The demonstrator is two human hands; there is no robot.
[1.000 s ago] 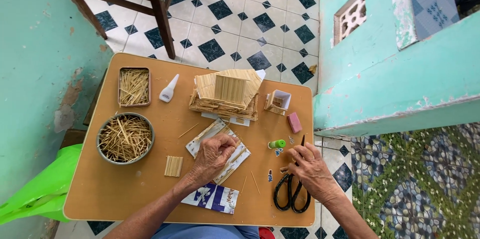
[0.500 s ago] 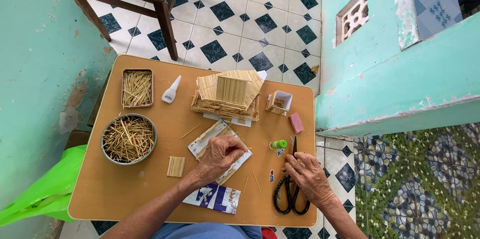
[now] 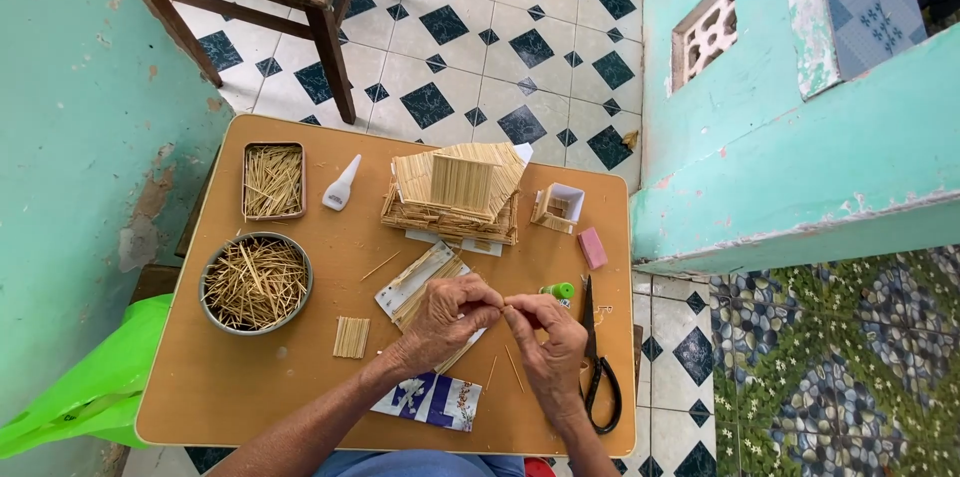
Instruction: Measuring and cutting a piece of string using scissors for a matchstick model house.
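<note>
The left hand [image 3: 448,322] and right hand [image 3: 548,337] meet fingertip to fingertip over the wooden table [image 3: 250,387], both pinched on what seems a thin straw stick. Black scissors [image 3: 598,377] lie just beside the right hand.

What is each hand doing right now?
Left hand: fingers pinched together, apparently on a thin stick; too small to confirm.
Right hand: fingertips meeting the left's, same uncertainty.
</note>
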